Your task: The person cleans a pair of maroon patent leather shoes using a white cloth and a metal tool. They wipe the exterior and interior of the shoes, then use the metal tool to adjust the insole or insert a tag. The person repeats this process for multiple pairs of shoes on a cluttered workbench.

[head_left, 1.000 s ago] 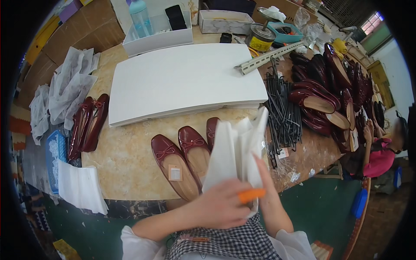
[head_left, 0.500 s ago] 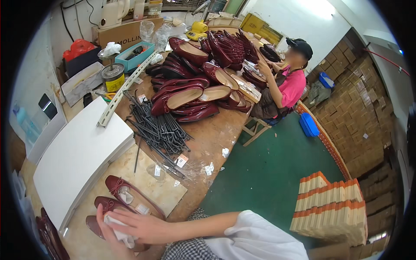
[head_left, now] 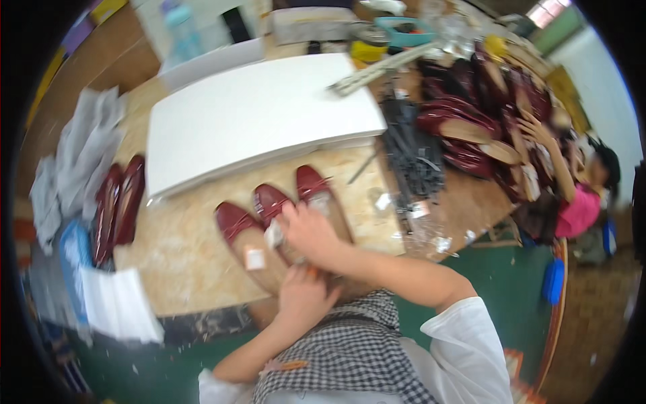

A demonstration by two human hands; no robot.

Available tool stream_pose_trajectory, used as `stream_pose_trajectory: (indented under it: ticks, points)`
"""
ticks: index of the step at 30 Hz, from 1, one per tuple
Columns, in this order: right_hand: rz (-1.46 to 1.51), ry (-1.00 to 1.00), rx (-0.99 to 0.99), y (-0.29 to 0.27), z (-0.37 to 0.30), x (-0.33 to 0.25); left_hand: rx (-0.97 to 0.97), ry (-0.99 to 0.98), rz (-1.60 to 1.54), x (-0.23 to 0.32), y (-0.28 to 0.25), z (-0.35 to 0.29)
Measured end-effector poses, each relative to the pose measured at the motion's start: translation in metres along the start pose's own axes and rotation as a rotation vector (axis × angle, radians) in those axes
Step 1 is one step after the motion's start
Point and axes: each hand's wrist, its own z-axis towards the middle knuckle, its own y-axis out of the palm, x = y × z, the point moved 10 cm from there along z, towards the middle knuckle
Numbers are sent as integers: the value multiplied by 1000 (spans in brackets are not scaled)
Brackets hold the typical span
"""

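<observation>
Burgundy middle shoe [head_left: 268, 199], lying on the marbled tabletop [head_left: 171, 269], toe away from us, between the shoe on its left [head_left: 233, 221] and the shoe on its right [head_left: 310, 181]; all three are near the front edge of the white stack [head_left: 262, 111]. We note the change: a second ago a loosely folded white sheet stood tall between the hands, half a second ago it was bunched small, and now a compact white wad [head_left: 274, 233] sits at the middle shoe's opening. We judge that the work has passed from crumpling the sheet to placing it inside the shoe.

Grip of the right hand [head_left: 311, 236]: we see the fingers bent and partly closed over the front of the shoe, the wad just beside the fingertips; blur keeps us from telling whether it is pinched or merely pressed. Grip of the left hand [head_left: 306, 296]: it is half curled at the heel end, thumb apart; we cannot tell how firmly, if at all, it clasps the shoe there.
</observation>
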Motion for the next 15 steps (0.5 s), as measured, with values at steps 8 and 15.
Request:
stream_pose_trajectory:
  ticks: [8,15]
  points:
    - [581,-28,-51,-17,13,23,-22,-44,68,-10,13,-10]
    - [182,154,-14,5,34,33,-149,58,133,-5,21,2]
